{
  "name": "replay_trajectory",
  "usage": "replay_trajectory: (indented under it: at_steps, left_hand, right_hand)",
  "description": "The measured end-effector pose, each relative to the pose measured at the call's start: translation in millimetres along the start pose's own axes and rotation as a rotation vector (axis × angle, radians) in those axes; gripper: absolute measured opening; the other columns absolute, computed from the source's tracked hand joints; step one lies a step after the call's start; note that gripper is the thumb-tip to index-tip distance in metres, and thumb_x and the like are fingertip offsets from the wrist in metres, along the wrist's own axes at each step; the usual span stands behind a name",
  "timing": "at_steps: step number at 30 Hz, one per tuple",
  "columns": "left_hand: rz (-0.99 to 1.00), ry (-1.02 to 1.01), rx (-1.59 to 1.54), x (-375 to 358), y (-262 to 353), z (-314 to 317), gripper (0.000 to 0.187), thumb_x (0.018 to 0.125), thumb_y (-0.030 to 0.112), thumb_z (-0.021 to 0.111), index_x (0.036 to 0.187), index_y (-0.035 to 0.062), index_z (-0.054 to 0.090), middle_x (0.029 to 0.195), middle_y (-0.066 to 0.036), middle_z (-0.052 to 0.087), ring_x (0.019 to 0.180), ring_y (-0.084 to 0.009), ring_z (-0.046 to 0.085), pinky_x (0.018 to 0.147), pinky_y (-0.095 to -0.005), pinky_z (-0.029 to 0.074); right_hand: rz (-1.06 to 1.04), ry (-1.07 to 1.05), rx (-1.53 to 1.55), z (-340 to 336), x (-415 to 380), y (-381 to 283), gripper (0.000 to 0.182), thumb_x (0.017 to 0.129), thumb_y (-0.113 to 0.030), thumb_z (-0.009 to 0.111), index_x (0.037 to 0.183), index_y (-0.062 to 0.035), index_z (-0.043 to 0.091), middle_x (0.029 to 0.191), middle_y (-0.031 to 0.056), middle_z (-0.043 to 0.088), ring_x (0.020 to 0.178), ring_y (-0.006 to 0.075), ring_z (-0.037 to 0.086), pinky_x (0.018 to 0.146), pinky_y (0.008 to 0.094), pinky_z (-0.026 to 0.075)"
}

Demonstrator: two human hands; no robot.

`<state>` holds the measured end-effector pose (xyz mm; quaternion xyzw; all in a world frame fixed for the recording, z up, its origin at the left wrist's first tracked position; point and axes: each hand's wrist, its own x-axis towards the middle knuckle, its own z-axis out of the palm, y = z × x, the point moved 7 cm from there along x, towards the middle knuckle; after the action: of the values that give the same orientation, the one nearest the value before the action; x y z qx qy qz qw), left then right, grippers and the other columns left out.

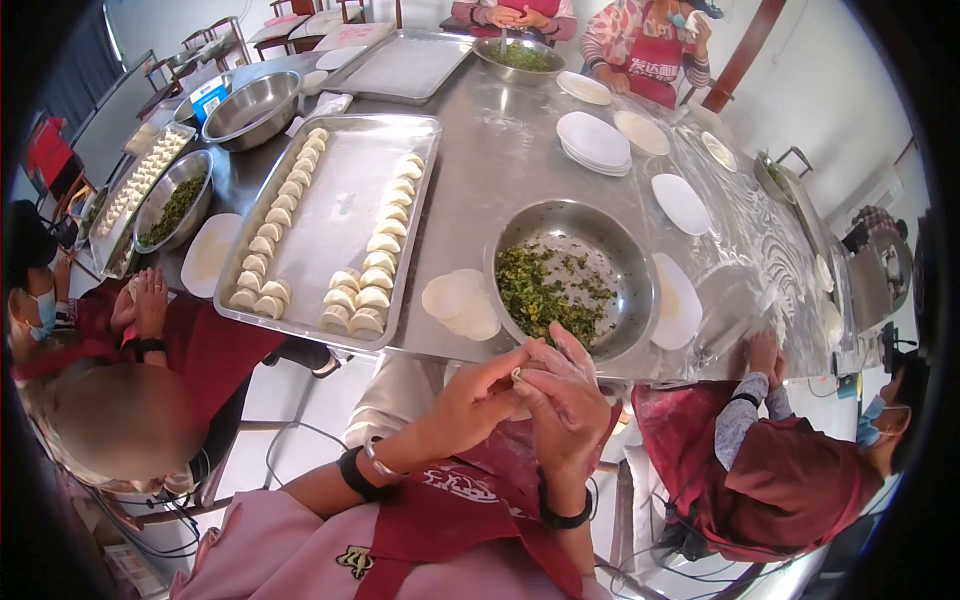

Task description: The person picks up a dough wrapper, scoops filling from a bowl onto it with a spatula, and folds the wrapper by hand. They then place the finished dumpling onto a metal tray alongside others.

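My left hand point(470, 398) and my right hand point(568, 402) meet in front of my apron, fingers pinched together. Between the fingertips shows a small pale edge of a dumpling point(517, 374); most of it is covered by the fingers. Just beyond my hands stands a steel bowl point(640, 262) with chopped green filling point(545, 290) in it. Round dumpling wrappers point(462, 303) lie on the table left of this bowl. Further left, a metal tray point(325, 215) carries rows of folded dumplings point(383, 260) along both sides.
The steel table point(465, 150) holds stacked white plates point(594, 140), an empty-looking bowl point(255, 112), another filling bowl point(172, 208) and a far tray point(400, 65). Flour point(770, 230) dusts the right side. Co-workers in red aprons sit left point(215, 345), right point(800, 480) and across point(650, 65).
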<state>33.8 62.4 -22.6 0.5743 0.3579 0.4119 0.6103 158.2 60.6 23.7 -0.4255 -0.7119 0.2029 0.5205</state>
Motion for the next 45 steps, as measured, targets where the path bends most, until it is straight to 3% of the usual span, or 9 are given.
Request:
replay_trajectory:
  at_steps: [2,6,12,18,27,32,35,38,45]
  left_hand:
    - [-0.116,-0.045,-0.003,-2.2,2.6,-5.0,0.054,0.098,0.0,0.054,0.149,0.0001,0.037,0.12,-0.007,0.06,0.109,-0.0103,0.058,0.088,-0.0264,0.051]
    - [-0.042,-0.127,-0.199,-9.8,6.3,-3.1,0.053,0.097,-0.001,0.055,0.146,0.0019,0.037,0.12,-0.006,0.059,0.11,-0.0108,0.057,0.09,-0.0273,0.049]
    - [-0.059,-0.101,-0.2,-22.9,16.8,-8.1,0.048,0.096,-0.004,0.054,0.141,0.0006,0.039,0.124,-0.009,0.059,0.114,-0.0125,0.056,0.092,-0.0281,0.047]
    - [-0.108,-0.091,-0.229,-29.7,20.6,-10.6,0.053,0.094,-0.006,0.053,0.144,-0.001,0.037,0.129,-0.01,0.058,0.118,-0.0145,0.057,0.095,-0.0285,0.048]
    - [-0.05,0.046,-0.262,-27.6,7.1,-14.5,0.045,0.095,-0.004,0.056,0.139,-0.0042,0.046,0.122,-0.01,0.062,0.112,-0.0141,0.061,0.091,-0.0273,0.053]
    - [0.052,0.168,-0.281,-25.7,14.2,-11.1,0.039,0.095,-0.002,0.059,0.133,-0.0038,0.051,0.115,-0.008,0.065,0.103,-0.0118,0.063,0.085,-0.0262,0.055]
    - [0.017,0.079,-0.208,-23.3,12.2,-8.9,0.038,0.095,-0.002,0.058,0.133,-0.0039,0.051,0.117,-0.009,0.064,0.101,-0.0119,0.063,0.085,-0.0259,0.055]
    - [-0.14,0.038,-0.154,-22.9,5.1,-12.7,0.043,0.095,-0.001,0.06,0.136,-0.004,0.047,0.123,-0.011,0.061,0.109,-0.0131,0.06,0.094,-0.028,0.051]
    - [-0.058,0.077,-0.448,-22.3,11.6,-3.8,0.044,0.097,0.001,0.055,0.138,-0.0051,0.044,0.129,-0.012,0.057,0.117,-0.0141,0.056,0.1,-0.0306,0.047]
  right_hand:
    - [0.074,-0.062,0.002,2.5,4.1,-3.9,0.035,0.072,-0.013,0.081,0.105,-0.0031,0.073,0.119,0.016,0.07,0.127,0.0385,0.056,0.106,0.0447,0.044]
    - [0.163,-0.213,0.257,13.1,5.8,-6.4,0.047,0.071,-0.017,0.083,0.114,-0.0055,0.071,0.13,0.0167,0.064,0.134,0.0379,0.049,0.107,0.0439,0.043]
    - [0.062,-0.208,0.393,22.4,2.0,-9.8,0.036,0.069,-0.013,0.084,0.103,-0.006,0.074,0.123,0.014,0.069,0.132,0.0375,0.051,0.107,0.0468,0.042]
    - [0.185,-0.108,0.5,25.1,-8.1,-11.1,0.019,0.071,-0.006,0.083,0.088,-0.002,0.075,0.108,0.0163,0.073,0.126,0.0394,0.055,0.109,0.0535,0.037]
    - [0.207,0.06,0.345,20.8,-5.7,-16.6,0.023,0.075,-0.009,0.081,0.096,-0.0021,0.076,0.105,0.0147,0.074,0.128,0.0391,0.055,0.108,0.0474,0.04]
    - [0.114,0.013,0.286,20.9,-13.4,-7.6,0.027,0.077,-0.011,0.079,0.103,-0.0036,0.075,0.109,0.0146,0.073,0.126,0.0405,0.056,0.111,0.0508,0.035]
    - [0.039,0.019,0.291,23.3,-17.3,-2.2,0.028,0.077,-0.011,0.079,0.105,-0.0046,0.075,0.112,0.0149,0.072,0.124,0.0416,0.058,0.112,0.0519,0.034]
    - [0.091,0.01,0.243,25.6,-10.3,-8.4,0.027,0.079,-0.012,0.078,0.105,-0.0051,0.075,0.113,0.0151,0.072,0.126,0.0416,0.056,0.113,0.0515,0.034]
    - [0.09,0.043,0.207,23.7,-11.8,-11.3,0.038,0.092,-0.031,0.069,0.114,0.0002,0.071,0.122,0.0225,0.067,0.137,0.0434,0.043,0.113,0.052,0.032]
